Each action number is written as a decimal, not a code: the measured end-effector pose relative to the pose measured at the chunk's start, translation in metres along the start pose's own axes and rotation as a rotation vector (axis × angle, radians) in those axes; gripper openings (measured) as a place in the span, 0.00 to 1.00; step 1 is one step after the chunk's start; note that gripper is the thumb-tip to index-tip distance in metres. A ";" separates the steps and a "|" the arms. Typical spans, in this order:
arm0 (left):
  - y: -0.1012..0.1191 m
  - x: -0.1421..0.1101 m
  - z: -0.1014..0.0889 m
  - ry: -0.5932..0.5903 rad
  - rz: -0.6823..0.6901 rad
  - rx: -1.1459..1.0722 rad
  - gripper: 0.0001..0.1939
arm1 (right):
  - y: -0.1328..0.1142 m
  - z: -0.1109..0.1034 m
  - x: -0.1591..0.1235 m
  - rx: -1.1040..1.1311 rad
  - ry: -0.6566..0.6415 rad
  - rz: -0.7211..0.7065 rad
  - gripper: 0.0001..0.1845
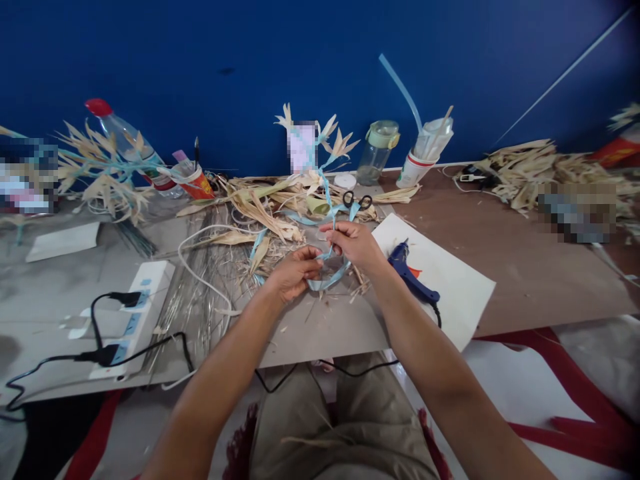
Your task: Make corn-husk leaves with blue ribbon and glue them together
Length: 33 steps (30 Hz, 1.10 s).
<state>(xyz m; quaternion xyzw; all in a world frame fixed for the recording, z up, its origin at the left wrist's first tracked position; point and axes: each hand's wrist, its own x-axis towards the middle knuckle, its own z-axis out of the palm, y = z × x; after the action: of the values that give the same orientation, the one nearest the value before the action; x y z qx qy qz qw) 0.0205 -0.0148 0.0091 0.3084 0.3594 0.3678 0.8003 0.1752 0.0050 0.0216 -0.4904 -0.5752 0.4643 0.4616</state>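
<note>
Blue stem (327,193) is handheld; a red cup (201,186) holds a pen (197,151).

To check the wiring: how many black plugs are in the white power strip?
2: the upper black plug, partway along the power strip, and the lower black plug, toward its near end.

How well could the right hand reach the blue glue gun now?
Probably yes: the glue gun lies beside the right forearm, mostly uncovered, but the right hand holds the blue-wrapped stem.

The right hand (353,244) hides part of the blue-wrapped stem (328,193), and a grey object (575,217) is blurred.
</note>
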 end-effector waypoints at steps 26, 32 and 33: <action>-0.007 -0.001 0.014 0.187 0.117 0.206 0.15 | 0.001 0.000 0.001 0.083 0.004 -0.006 0.14; -0.010 0.001 0.014 0.207 0.176 0.200 0.15 | 0.002 0.001 0.002 0.109 0.024 0.008 0.14; -0.010 0.001 0.014 0.212 0.182 0.191 0.15 | 0.001 0.002 0.001 0.102 0.032 0.010 0.14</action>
<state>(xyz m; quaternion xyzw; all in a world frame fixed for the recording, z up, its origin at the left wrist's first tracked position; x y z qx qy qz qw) 0.0356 -0.0226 0.0090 0.3738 0.4457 0.4335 0.6882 0.1736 0.0063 0.0205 -0.4763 -0.5409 0.4876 0.4928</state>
